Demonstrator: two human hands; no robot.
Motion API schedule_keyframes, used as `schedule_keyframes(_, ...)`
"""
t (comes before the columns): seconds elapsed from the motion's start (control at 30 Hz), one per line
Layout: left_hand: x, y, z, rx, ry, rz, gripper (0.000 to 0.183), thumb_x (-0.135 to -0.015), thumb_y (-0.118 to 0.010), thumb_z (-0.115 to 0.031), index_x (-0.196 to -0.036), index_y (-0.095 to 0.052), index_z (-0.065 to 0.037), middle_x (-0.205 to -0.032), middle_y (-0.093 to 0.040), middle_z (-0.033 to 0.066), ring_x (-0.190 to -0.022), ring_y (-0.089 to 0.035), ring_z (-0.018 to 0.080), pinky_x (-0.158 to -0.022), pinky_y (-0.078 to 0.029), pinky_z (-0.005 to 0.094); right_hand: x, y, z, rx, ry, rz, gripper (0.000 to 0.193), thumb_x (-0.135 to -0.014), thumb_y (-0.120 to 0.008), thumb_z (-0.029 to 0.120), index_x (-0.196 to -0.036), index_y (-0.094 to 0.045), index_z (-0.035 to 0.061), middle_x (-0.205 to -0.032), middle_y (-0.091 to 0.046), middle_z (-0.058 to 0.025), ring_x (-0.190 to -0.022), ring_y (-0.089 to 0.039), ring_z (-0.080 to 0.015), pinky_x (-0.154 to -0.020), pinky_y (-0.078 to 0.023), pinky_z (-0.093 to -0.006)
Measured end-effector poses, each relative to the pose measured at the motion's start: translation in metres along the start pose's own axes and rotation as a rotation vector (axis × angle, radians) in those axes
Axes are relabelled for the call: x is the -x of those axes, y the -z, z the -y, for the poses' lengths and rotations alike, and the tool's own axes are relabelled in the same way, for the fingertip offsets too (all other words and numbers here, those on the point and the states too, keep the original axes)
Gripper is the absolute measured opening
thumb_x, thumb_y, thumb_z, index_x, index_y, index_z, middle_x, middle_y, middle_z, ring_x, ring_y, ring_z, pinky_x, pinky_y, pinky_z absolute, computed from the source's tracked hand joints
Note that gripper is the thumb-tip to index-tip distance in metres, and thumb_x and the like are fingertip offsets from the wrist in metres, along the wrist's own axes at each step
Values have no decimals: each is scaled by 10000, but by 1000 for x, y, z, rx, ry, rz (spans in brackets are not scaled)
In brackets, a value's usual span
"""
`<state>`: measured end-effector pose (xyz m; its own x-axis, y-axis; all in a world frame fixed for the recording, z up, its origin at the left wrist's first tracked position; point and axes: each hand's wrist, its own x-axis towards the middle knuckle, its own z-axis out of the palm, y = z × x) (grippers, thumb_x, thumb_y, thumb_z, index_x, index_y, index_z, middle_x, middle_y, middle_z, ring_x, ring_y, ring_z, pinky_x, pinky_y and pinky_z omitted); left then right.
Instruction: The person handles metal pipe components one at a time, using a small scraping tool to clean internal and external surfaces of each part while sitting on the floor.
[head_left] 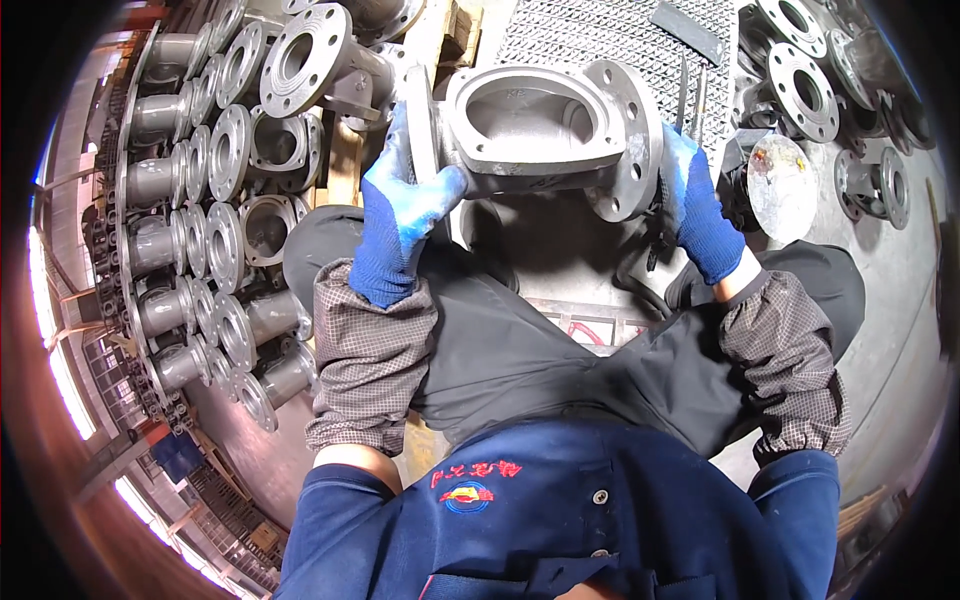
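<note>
A grey cast-metal valve body with a large oval opening on its upper side lies crosswise between my hands. Each of its ends carries a round flange with bolt holes. My left hand, in a blue and white glove, grips the left flange, its thumb on the near side and the fingers behind. My right hand, gloved the same way, closes on the outer side of the right flange; its fingertips are mostly hidden. Past the casting is a patterned metal plate, with a dark flat bar and thin rod-like tools on it.
Stacked flanged castings fill the left side. More castings stand at the far right. A round plate with a stained pale face stands right of my right hand. Wooden blocks lie beside my left hand.
</note>
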<state>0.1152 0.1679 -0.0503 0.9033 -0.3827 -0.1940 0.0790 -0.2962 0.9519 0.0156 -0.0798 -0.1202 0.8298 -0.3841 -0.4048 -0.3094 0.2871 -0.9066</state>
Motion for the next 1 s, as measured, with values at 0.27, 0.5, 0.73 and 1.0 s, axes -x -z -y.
schedule_keyframes(0.27,-12,-11,-1,-82,-112,-37,761,-776,-709,-101,-1365,-301,155,-1136,-587,162,-987,-578,165,-858,-483,273,-34,12,-9,-361,-95,-70,390,-959,-454,325,-1098,-600,-8,-955,-643,-106,-829,-624,-193,-737,-503,-315)
schedule_keyframes(0.5,-25,-26,-18,-308,-547,92,559,-857,-639,-122,-1326,-412,79,-1193,-572,164,-1107,-539,211,-983,-398,295,-47,34,-10,-85,102,-164,371,-944,-476,351,-1020,-616,17,-860,-609,-65,-743,-532,-143,-710,-453,-293)
schedule_keyframes(0.73,-58,-31,-9,-606,-965,17,404,-863,-493,-21,-1262,-557,-45,-1201,-579,247,-1173,-514,437,-1017,-392,451,-36,36,-33,-35,-46,-388,474,-991,-391,348,-1179,-557,-55,-1045,-613,-92,-920,-545,-143,-843,-429,-268)
schedule_keyframes(1.0,-65,-19,6,-528,-872,5,335,-891,-534,-44,-1223,-576,-59,-1287,-496,290,-1219,-483,418,-984,-401,404,-39,18,-28,-159,-110,-402,407,-995,-375,318,-1155,-574,1,-981,-596,-48,-825,-502,-138,-773,-425,-271)
